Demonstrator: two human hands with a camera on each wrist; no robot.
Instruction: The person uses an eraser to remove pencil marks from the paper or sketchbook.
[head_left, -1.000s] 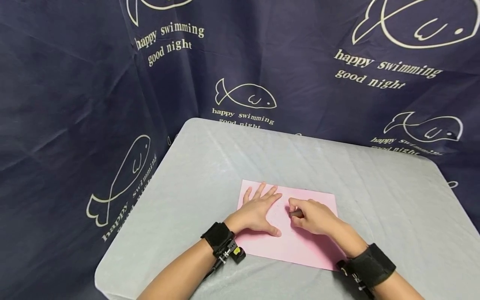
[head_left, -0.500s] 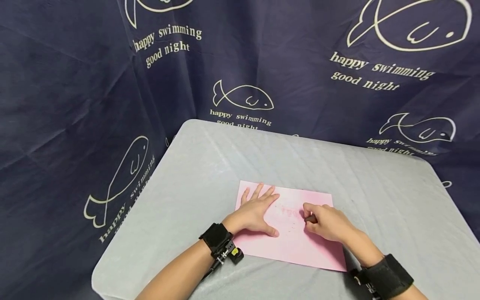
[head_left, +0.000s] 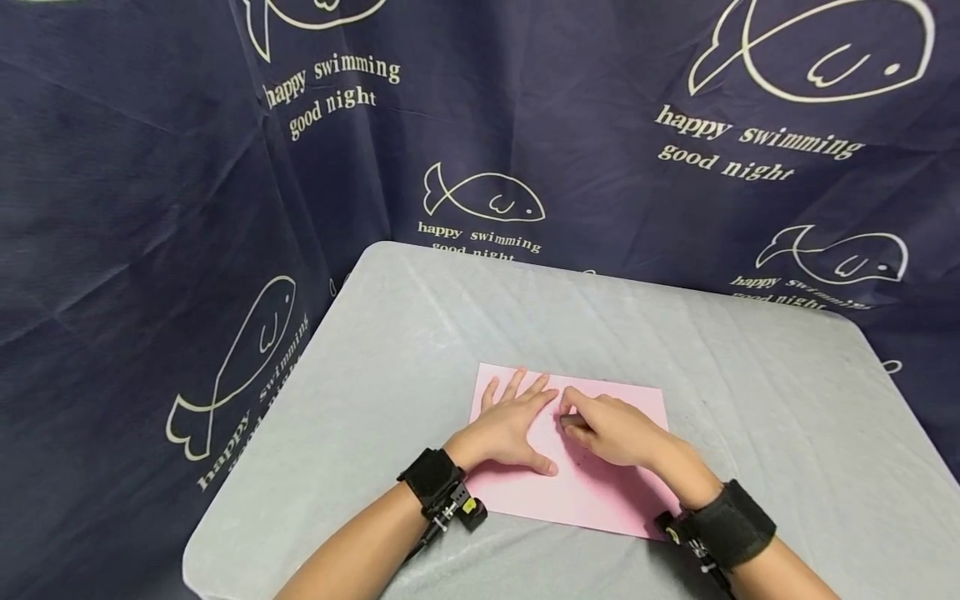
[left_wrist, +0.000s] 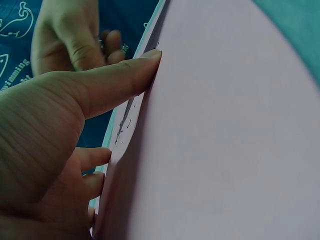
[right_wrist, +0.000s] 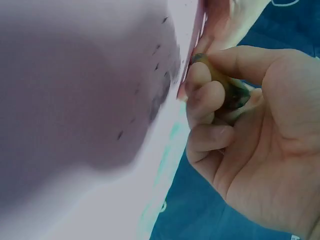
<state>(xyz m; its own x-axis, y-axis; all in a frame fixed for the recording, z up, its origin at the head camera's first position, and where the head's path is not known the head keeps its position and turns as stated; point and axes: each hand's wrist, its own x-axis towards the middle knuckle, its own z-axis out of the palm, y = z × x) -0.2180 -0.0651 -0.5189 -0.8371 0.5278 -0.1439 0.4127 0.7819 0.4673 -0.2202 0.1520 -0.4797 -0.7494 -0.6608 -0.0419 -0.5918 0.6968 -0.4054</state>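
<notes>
A pink sheet of paper (head_left: 558,500) lies on the table. My left hand (head_left: 512,429) rests on its left part with fingers spread, and the thumb (left_wrist: 120,80) presses the sheet in the left wrist view. My right hand (head_left: 618,429) pinches a small dark eraser (head_left: 573,421) against the middle of the paper, close to the left fingers. In the right wrist view the eraser (right_wrist: 236,94) looks yellowish and dark between thumb and curled fingers. Dark crumbs (right_wrist: 157,66) and a grey smudge (right_wrist: 161,97) show on the sheet beside it.
A pale grey cloth covers the table (head_left: 420,333), which has rounded corners. Behind and to the left hangs a dark blue curtain (head_left: 600,192) printed with fish and lettering. Both wrists wear black straps (head_left: 731,525) with small cameras.
My right hand moved right across the paper with the eraser, baring a darker pink smudge and crumbs, then came back left near my left hand. The left hand stays in place.
</notes>
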